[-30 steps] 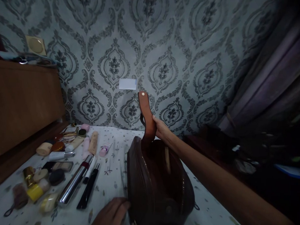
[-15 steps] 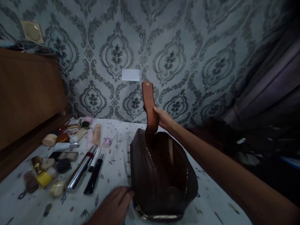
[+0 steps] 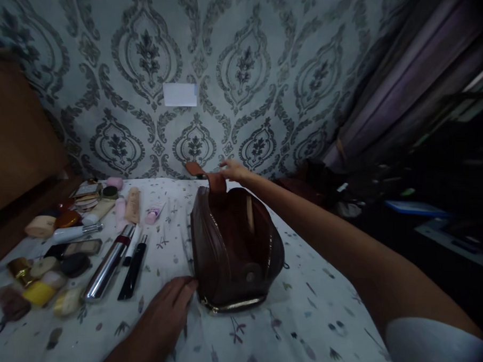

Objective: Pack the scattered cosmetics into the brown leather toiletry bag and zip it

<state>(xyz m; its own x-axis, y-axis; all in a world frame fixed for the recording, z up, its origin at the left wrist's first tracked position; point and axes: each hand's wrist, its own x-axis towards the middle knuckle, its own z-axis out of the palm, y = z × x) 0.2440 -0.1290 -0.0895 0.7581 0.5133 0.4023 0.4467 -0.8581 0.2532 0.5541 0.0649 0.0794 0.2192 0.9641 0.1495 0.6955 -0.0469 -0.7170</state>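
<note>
- Resting on the patterned sheet (image 3: pixel 298 338), the left hand (image 3: pixel 168 306) meets the bag's lower left side (whether it grips, cannot tell).
- Right hand (image 3: pixel 234 171), well apart from the left: fingers parted beside the brown flap (image 3: pixel 217 183).
- Bag (image 3: pixel 208 249): unzipped, right of the cosmetics (image 3: pixel 105 266).

A wall (image 3: pixel 207 102) papered in grey damask medallions rises behind the far edge of the white, leaf-printed surface (image 3: pixel 323 318) and bears a pale rectangle (image 3: pixel 180 94). Brown furniture (image 3: pixel 21 139) borders the left edge; a purplish curtain (image 3: pixel 393 97) hangs beyond the far right corner. Lighting is dim, with deep shadow at right.
</note>
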